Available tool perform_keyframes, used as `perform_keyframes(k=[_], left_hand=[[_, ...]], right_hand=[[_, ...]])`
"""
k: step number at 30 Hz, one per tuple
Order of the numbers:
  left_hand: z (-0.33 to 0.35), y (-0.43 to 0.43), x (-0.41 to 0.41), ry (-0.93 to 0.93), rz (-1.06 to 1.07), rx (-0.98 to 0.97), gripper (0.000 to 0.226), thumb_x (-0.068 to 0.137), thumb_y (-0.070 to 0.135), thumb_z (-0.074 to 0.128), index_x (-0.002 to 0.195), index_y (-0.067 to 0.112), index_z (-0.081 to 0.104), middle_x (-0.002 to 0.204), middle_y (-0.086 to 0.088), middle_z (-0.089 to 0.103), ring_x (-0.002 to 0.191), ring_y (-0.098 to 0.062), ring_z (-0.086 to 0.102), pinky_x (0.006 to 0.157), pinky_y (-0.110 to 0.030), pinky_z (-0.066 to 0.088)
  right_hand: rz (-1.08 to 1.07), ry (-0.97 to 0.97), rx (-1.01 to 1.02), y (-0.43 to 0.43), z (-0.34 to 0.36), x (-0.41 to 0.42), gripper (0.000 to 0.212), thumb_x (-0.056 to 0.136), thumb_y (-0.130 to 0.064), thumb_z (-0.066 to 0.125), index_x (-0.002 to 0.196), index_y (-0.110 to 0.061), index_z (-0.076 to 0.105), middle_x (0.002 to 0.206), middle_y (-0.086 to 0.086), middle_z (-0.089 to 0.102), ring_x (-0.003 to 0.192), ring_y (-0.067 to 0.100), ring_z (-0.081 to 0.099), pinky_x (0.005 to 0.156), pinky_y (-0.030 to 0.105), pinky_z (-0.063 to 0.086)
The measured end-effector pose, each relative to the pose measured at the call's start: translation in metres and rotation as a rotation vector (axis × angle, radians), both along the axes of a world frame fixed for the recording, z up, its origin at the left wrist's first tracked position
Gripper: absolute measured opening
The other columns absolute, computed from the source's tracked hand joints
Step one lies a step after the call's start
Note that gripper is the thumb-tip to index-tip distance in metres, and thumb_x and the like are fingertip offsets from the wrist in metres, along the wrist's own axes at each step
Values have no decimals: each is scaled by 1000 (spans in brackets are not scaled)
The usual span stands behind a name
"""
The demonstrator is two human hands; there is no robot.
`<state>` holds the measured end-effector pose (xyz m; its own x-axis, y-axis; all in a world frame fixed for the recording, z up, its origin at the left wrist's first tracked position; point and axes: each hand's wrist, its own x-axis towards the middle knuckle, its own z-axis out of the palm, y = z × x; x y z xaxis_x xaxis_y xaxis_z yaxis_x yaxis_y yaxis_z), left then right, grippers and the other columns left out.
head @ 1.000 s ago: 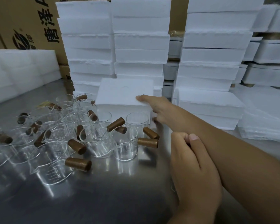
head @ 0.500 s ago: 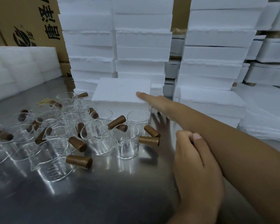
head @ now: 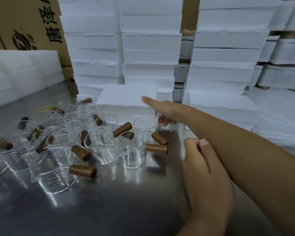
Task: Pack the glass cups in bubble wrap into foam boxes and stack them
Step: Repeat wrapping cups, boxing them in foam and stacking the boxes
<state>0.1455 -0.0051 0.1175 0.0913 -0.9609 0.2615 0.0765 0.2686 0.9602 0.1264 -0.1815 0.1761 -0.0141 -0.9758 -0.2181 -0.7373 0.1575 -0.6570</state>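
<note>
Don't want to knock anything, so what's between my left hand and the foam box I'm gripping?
In the head view, two glass cups with wooden handles stand on the steel table between the left hand and the foam box.

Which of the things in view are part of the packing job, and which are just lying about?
Job in hand:
- foam box, gripped by the right hand
- glass cups with wooden handles, unwrapped on the table
- stacked foam boxes behind

Lying about:
- printed cardboard carton, back left
- white padding pile, left
- white sheet pile, right
</note>
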Motion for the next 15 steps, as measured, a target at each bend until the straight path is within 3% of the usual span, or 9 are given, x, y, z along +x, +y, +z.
perform_keyframes(k=[7,11,15], left_hand=[[-1,-1,-1,1,-11,9,31,100,35,35,70,31,40,63,10,50,60,-3,48,57,-12,37],[-2,-1,-2,-3,-21,0,30,100,36,35,72,31,41,66,8,54,63,-7,52,60,-21,42],[0,1,-2,15,-23,-6,31,100,32,36,70,30,43,61,10,50,58,-4,48,55,-15,38]], right_hand=[[28,26,-80,-2,-6,-1,76,75,-85,27,84,-16,57,74,2,64,58,14,56,57,26,38],[18,-96,-137,0,-1,0,76,76,-83,30,85,-14,59,66,0,63,53,12,55,55,26,36],[25,-176,-155,4,9,-1,76,75,-84,33,84,-13,60,60,-1,60,48,11,51,53,25,35]])
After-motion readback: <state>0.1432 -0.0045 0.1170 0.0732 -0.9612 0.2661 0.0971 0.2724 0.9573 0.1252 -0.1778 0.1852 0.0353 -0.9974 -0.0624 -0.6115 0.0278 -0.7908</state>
